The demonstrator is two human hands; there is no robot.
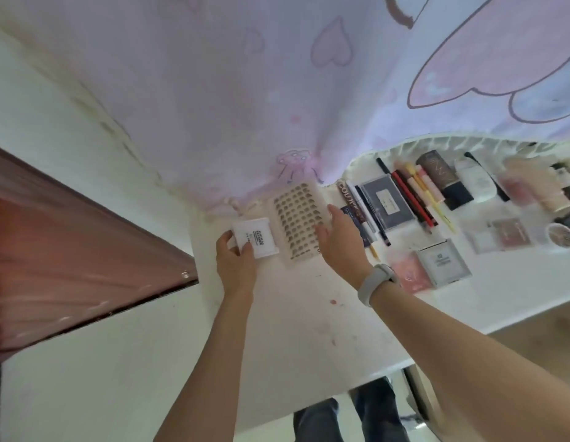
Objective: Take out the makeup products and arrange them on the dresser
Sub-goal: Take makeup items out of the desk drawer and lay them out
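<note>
Left hand [237, 261] clamped on white compact [255, 237] at dresser [309, 314] edge; right hand [339, 240] open — resting beside lash tray [298, 218]. Risk: compact nudging tray, or slipping off edge.

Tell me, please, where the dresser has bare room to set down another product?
Bare room lies on the dresser top near its front edge, between the forearms, below the lash tray. Right of the right hand, pencils and compacts crowd it.
</note>
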